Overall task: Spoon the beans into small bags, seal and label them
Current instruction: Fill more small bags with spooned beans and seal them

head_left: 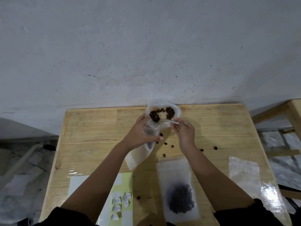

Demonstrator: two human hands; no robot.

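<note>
Beans (154, 116) sit heaped on a spoon (160, 120) over the mouth of a small clear bag (150, 130), near the table's far edge. Step in hand: filling. Right hand (184, 131) has its fingers pinched on the spoon handle; left hand (140, 132) has its fingers wrapped round the small bag, holding it up and open.

Next move, my read: tip the spoon into the mouth without catching the rim. The film looks floppy, so spill risk is real.

Containers:
- supply bag (169, 110) at the far edge, open, more beans inside
- filled bag (178, 187) lying flat near the front edge, dark beans inside; can't tell if sealed
- empty bag (243, 171) toward the right edge
- label sheet (119, 201) at the front edge, several written labels on it

Loose beans (165, 143) scattered mid-table (97, 128).
</note>
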